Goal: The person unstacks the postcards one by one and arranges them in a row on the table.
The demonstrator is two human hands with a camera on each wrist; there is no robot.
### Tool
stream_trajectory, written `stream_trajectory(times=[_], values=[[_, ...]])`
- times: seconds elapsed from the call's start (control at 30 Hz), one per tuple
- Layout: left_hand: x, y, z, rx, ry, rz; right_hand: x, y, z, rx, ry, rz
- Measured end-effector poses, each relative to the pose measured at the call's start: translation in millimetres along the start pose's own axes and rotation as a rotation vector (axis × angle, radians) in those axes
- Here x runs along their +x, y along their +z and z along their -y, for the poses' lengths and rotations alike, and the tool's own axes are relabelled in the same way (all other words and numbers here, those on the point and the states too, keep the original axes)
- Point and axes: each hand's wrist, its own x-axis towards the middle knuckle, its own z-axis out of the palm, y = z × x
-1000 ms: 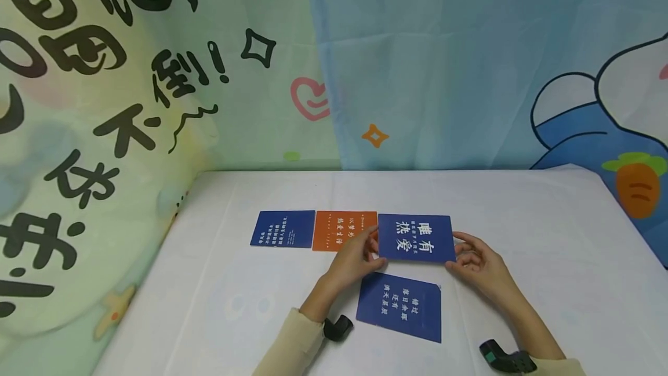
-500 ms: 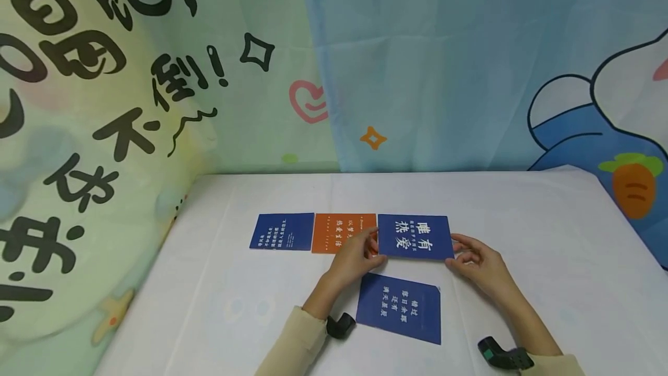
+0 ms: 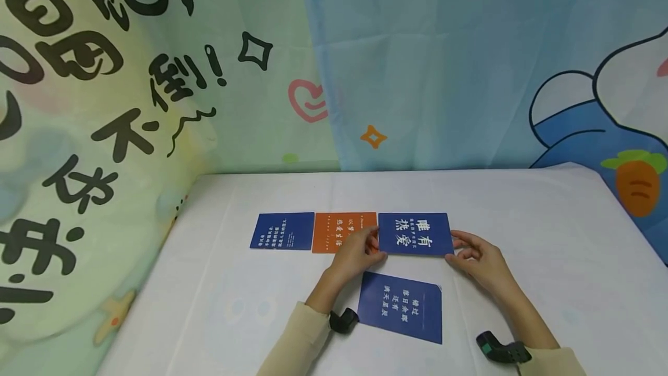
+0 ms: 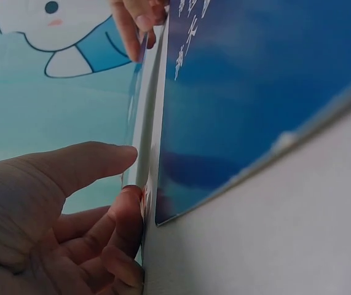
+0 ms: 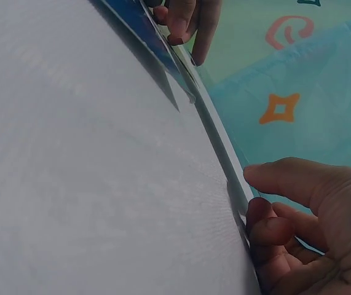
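“唯有热爱” on held blue card (image 3: pixel 414 235), “热爱生活” on orange card (image 3: pixel 333 231), “满天星辰” on nearest card (image 3: pixel 400 308)

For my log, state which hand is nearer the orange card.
Left. The left hand partly covers the orange card in the head view; the right hand is at the right edge of the held blue card.

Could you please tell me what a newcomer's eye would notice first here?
Probably the orange card in the middle of the row, among blue ones. Next, the left hand and right hand at opposite edges of the row's rightmost blue card. Big black lettering marks the left of the backdrop.
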Motion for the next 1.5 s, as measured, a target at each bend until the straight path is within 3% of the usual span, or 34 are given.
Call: stream_trajectory(times=[0.37,0.77,1.5], values=[[1.5,-0.2,-2.7,0.071,0.018,0.023,2.7,1.8,-0.3,-0.01,0.024,-0.016],[4.3,0.7,-3.5,0.122,-0.038,0.009,1.4,4.4,-1.3,-0.017,0.011,-0.057],[3.7,1.6,-0.9,0.091,-0.008,-0.009,-2.2,4.9,1.5,-0.034,0.022,-0.072]])
